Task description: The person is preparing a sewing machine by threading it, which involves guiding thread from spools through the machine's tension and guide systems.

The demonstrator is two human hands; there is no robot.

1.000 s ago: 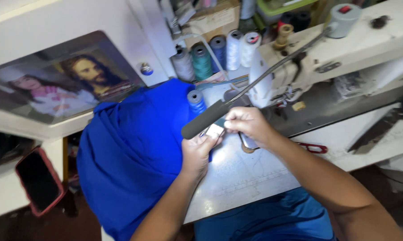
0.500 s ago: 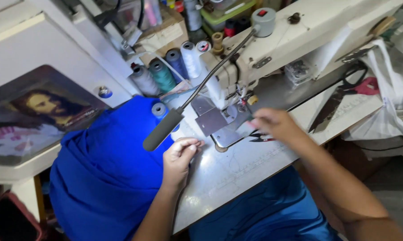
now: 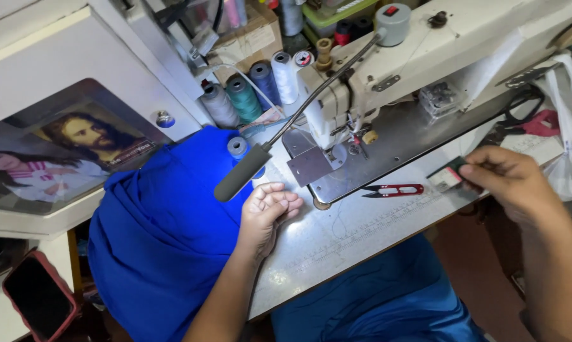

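Counting things off: one white industrial sewing machine point(image 3: 425, 57) runs across the upper right of the frame, with one grey gooseneck lamp point(image 3: 241, 180) angling down from it toward the centre. Behind the machine head, upper centre, stand four big thread cones point(image 3: 254, 88): grey, teal, blue and white. A fifth, smaller blue spool point(image 3: 237, 147) sits just left of the lamp head, right against the cloth. There's one pair of red thread snips point(image 3: 393, 189) lying flat on the table point(image 3: 362, 234) at centre right, and one pair of black scissors point(image 3: 520, 114) further up at the right edge.

The left hand point(image 3: 268, 212) is curled into a loose fist, fingers together, resting on the table right at the edge of the big pile of blue fabric point(image 3: 165, 234) that fills the lower left. It doesn't look clamped on anything as far as I can see.

The right hand point(image 3: 511, 183) is at the right side, fingers pinched shut on a small dark and white card point(image 3: 447, 177), which sticks out to the left over the front part of the table, just right of the snips.

Room-wise, the table strip between the two hands is mostly bare. The front edge runs diagonally from lower centre to the right, with more blue cloth point(image 3: 387, 297) hanging below it.
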